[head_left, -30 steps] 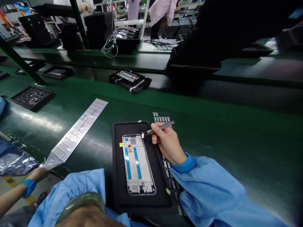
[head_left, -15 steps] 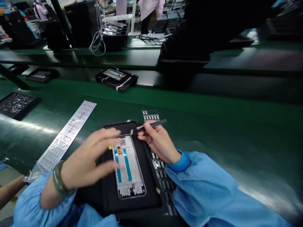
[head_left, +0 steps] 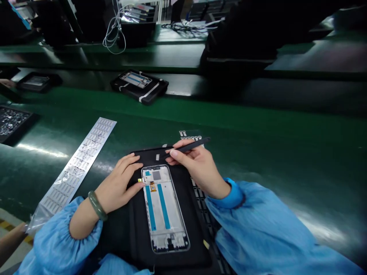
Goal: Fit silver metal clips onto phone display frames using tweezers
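Observation:
A phone frame point(head_left: 164, 208) with two blue strips lies face up in a black tray point(head_left: 183, 229) in front of me. My left hand point(head_left: 119, 187) rests on the tray's left part, fingers stretched out, fingertips touching the frame's upper left corner by a small yellow tab. My right hand point(head_left: 197, 164) is closed on dark tweezers point(head_left: 187, 146), whose tip holds a small grey piece point(head_left: 157, 157) above the frame's top edge. A sheet of small parts point(head_left: 200, 198) lies under my right wrist.
A long white strip of small labels point(head_left: 77, 162) lies to the left on the green bench. Another tray with a phone frame point(head_left: 139, 86) sits on the dark belt beyond. A black tray of tiny parts point(head_left: 11, 122) is at far left. White cables point(head_left: 113, 32) hang farther back.
My left hand came up from below the bench, swept over the tray and now rests at the frame's upper left corner. My right hand kept the tweezers near the frame's top.

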Available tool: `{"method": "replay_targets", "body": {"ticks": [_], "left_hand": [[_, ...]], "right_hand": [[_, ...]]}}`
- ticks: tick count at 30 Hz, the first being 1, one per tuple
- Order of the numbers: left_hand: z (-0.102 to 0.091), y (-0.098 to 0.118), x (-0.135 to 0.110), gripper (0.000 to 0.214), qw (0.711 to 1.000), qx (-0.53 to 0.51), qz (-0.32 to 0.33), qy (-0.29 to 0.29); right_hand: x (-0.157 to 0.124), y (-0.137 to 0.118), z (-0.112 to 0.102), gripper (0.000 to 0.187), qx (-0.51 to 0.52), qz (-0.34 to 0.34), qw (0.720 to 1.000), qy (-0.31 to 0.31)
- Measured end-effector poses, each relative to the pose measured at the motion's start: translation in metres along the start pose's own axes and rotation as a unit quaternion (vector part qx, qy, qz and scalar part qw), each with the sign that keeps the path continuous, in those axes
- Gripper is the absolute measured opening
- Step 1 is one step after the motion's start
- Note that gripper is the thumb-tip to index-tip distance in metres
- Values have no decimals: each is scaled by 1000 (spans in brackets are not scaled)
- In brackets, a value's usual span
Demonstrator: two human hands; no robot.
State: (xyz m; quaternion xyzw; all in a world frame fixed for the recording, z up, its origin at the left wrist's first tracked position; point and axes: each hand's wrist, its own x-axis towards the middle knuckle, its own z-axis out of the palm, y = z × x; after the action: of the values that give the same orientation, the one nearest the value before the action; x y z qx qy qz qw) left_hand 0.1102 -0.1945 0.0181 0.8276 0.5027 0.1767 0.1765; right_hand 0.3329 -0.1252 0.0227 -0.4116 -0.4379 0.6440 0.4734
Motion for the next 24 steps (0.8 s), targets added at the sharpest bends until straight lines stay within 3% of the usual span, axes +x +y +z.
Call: {"method": "replay_targets", "body": {"ticks": [6,12,19,24], "left_hand": [[1,6,0,46,1000,7,-6,13],[8,17,-2,58,999,-6,-36,11],[7,19,-5,52,999,-4,-37,14],[7,18,-5,52,999,-5,-39,13]], "right_hand": [[0,5,-8,31,-18,2,999,42],[-11,-10,2,30,-6,8,998,57],[-15,5,8,24,-106,-17,994,10],[-18,7,4,24,-107,-25,994,-1]]}}
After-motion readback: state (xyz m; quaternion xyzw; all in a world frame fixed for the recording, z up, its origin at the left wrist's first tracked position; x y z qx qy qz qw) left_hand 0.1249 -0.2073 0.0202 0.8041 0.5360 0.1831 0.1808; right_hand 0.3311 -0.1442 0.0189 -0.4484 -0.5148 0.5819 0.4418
